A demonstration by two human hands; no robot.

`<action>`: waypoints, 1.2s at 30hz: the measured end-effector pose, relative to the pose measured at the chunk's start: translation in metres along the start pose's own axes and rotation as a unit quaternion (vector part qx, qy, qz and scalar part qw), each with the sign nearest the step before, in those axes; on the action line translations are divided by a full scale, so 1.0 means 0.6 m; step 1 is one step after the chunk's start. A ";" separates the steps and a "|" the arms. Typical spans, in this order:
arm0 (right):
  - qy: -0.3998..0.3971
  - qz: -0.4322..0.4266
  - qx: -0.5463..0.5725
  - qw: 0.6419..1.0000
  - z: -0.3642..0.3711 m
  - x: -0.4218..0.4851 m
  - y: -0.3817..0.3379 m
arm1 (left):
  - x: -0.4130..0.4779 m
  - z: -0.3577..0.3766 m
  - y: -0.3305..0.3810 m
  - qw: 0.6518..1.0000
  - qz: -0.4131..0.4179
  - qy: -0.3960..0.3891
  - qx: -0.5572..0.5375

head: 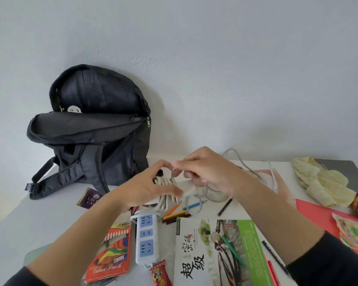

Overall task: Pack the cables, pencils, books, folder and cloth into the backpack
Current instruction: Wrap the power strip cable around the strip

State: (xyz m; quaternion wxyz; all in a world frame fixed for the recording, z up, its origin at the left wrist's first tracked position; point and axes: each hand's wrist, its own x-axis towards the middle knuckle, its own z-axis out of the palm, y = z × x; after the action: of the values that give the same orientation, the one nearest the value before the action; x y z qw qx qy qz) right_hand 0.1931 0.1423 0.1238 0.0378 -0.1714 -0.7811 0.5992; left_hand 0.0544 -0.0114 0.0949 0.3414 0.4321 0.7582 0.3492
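Note:
A black backpack point(95, 129) stands open against the wall at the table's back left. My left hand point(151, 186) holds a bundle of coiled white cable point(165, 200) above the table's middle. My right hand point(207, 172) pinches a thin grey cable point(254, 172) next to the bundle; its free end trails right. A white and blue power strip point(146, 238) lies below the bundle. Loose coloured pencils point(178, 213) lie beside it. A book point(217, 252) sits at the front, a red folder point(318, 215) at right, and a yellow cloth point(322, 182) at back right.
An orange colour-pencil box point(112, 252) lies front left, and a small purple box point(89, 198) sits by the backpack strap. A snack packet point(160, 273) and a patterned pouch point(353, 232) lie near the front and right edges. A white wall stands behind the table.

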 end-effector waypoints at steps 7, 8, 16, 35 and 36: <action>0.171 -0.232 -0.116 0.951 0.046 -0.010 0.059 | 0.022 0.001 -0.018 0.939 -0.031 0.037 -0.342; 0.170 -0.234 -0.077 0.954 0.045 -0.009 0.068 | 0.023 0.000 -0.020 0.925 -0.035 0.025 -0.378; 0.051 -0.175 0.144 0.973 0.008 -0.010 0.091 | 0.028 0.014 -0.012 0.872 0.003 -0.032 -0.489; 0.000 0.019 -0.033 0.999 -0.062 0.036 0.099 | 0.007 -0.038 -0.018 0.883 0.020 -0.233 -0.407; 0.005 0.007 -0.018 1.000 -0.063 0.038 0.093 | 0.006 -0.034 -0.020 0.904 -0.004 -0.215 -0.369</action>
State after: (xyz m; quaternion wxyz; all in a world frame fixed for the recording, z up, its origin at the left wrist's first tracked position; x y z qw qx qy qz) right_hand 0.1945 0.1969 0.0782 0.0345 -0.1804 -0.7904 0.5844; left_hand 0.0314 -0.0173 0.0951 0.6324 0.3374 0.4850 0.5010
